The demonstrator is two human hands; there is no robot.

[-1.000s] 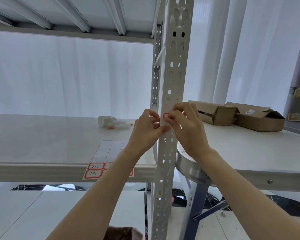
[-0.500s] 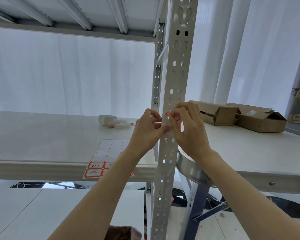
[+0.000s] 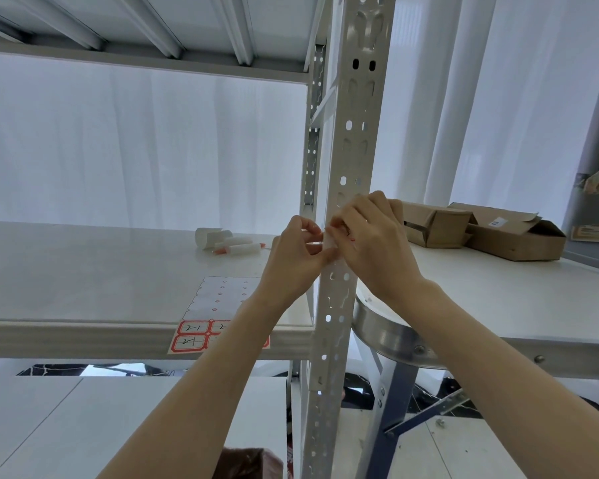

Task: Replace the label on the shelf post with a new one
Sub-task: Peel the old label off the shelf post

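Head view, the only one. Both hands work at the perforated shelf post [image 3: 343, 216], at about the level of the shelf board [image 3: 83, 271]. The right hand [image 3: 370, 247] has thumb and forefinger pressed together on a small label [image 3: 351, 239]; only a sliver of red edge shows between the fingers. Whether the label is fully off the post cannot be told, since the hand covers it. The left hand [image 3: 296, 261] pinches the front edge of the post just beside that spot, apparently steadying it or holding down a white strip there.

On the board, near the post, lies the label sheet [image 3: 218, 305], mostly blank backing with a few red-bordered labels at its near end, hanging over the board's edge. Farther back lie some pens and a white roll [image 3: 229, 245]. Cardboard boxes [image 3: 481, 229] sit on the table to the right.

Step in hand, judged: peeling the old label. Next would be to pull it clear, drop it, then lift a fresh label from the sheet and press it flat on the post between the holes.
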